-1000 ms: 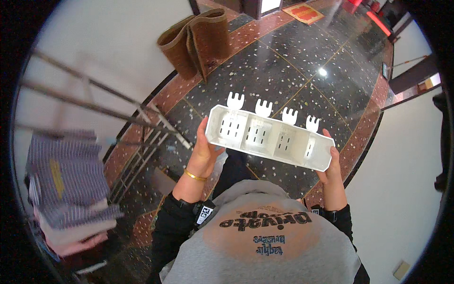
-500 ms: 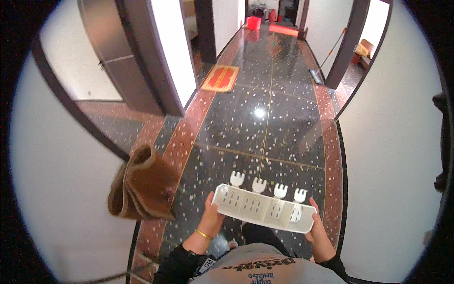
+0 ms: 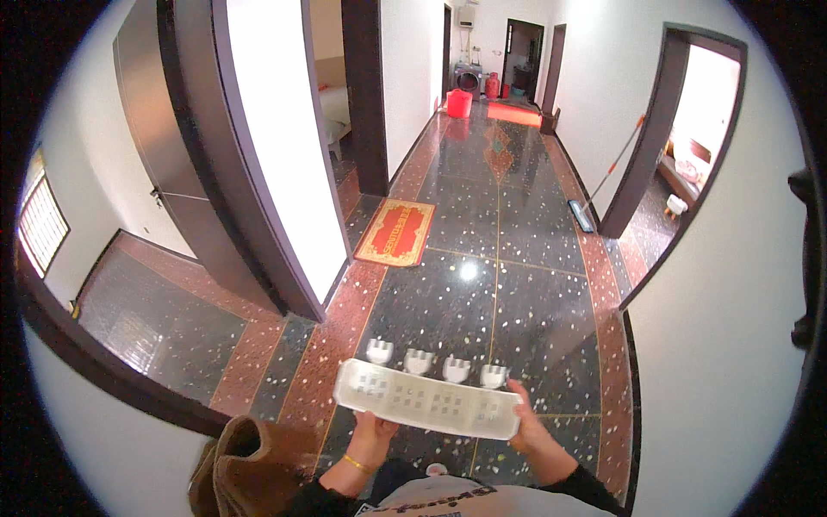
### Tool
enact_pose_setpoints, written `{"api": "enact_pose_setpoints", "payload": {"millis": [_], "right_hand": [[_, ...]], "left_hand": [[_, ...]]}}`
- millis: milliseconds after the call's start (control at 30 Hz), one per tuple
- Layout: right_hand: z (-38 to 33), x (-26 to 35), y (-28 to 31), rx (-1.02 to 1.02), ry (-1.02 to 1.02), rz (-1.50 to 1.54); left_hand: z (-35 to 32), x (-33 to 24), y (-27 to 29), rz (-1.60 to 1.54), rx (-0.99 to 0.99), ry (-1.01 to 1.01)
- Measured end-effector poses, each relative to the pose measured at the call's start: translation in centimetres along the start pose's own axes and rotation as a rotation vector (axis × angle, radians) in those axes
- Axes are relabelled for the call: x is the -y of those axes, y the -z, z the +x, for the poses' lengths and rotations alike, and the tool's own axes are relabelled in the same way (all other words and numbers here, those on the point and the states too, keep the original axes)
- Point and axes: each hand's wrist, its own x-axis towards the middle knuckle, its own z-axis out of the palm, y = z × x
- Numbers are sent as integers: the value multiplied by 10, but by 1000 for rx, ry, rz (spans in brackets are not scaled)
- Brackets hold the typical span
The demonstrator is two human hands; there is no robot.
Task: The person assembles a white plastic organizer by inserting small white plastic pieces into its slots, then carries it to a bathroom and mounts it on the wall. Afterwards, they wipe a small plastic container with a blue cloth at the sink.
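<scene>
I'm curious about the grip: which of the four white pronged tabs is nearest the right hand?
The rightmost tab, beside the right hand; the other three stand farther left along the white holder.

A long white rack (image 3: 428, 402) is held aloft, slightly slanted, on the near side of the mat (image 3: 395, 233). Its face is pierced by groups of slots; its far edge is lined with 4 forked tabs (image 3: 419, 362).
</scene>
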Motion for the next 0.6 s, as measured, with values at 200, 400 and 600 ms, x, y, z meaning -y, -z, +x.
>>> {"api": "enact_pose_setpoints", "payload": {"millis": [200,400,600], "right_hand": [[185,-15,-42,88,-177,70],[334,21,-56,104,-162,150],[442,72,-47,-72,4,42]], "left_hand": [[157,-36,19,-135,7,71],[331,-84,15,-105,74,211],[498,-112,-19,-206,411,149]]}}
